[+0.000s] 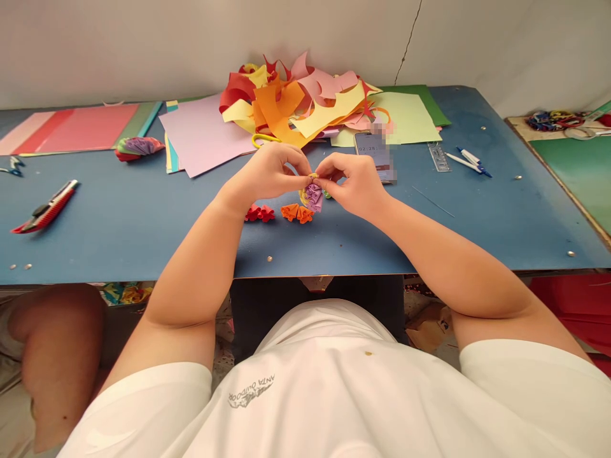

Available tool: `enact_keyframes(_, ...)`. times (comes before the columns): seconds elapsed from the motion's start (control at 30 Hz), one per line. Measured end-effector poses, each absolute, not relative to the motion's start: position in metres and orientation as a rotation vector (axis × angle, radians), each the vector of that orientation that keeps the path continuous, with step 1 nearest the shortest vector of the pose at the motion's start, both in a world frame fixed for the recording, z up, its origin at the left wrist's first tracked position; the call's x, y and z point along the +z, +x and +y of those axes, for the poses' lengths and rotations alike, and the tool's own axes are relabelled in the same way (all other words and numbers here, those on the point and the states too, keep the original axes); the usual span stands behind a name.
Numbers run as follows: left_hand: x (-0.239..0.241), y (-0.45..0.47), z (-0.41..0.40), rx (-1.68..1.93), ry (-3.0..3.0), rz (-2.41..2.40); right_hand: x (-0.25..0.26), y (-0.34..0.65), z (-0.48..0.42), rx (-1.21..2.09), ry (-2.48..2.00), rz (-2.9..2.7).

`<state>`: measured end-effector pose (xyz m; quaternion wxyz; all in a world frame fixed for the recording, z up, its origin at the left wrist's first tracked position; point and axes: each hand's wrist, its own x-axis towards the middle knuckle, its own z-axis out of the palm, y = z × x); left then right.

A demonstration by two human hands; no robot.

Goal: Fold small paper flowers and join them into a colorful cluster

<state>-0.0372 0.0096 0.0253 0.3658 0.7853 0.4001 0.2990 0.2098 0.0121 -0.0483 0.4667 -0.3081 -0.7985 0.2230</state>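
Both hands meet over the middle of the blue table. My left hand and my right hand pinch a small folded paper piece, purple with a yellow bit at the top, held between the fingertips just above the tabletop. Under the hands lie a red folded paper piece and an orange folded paper piece. Fingers of both hands are curled tight on the purple piece.
A heap of cut coloured paper scraps and flat sheets lie behind, with a phone, yellow-handled scissors, a ruler and a pen. A red box cutter lies far left, a folded multicolour piece beyond it.
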Motion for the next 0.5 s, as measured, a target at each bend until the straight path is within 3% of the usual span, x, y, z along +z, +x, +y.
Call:
enact_keyframes(0.33,0.0216,-0.0406,0.0145,0.710,2.070,1.078,-0.0453,0.2156,0.0121,0.308,-0.633,-2.146)
enact_keyframes(0.5,0.0226,-0.0404,0.0141,0.722,2.072,1.031,-0.0409,0.2160,0.0108,0.352,-0.647,-2.131)
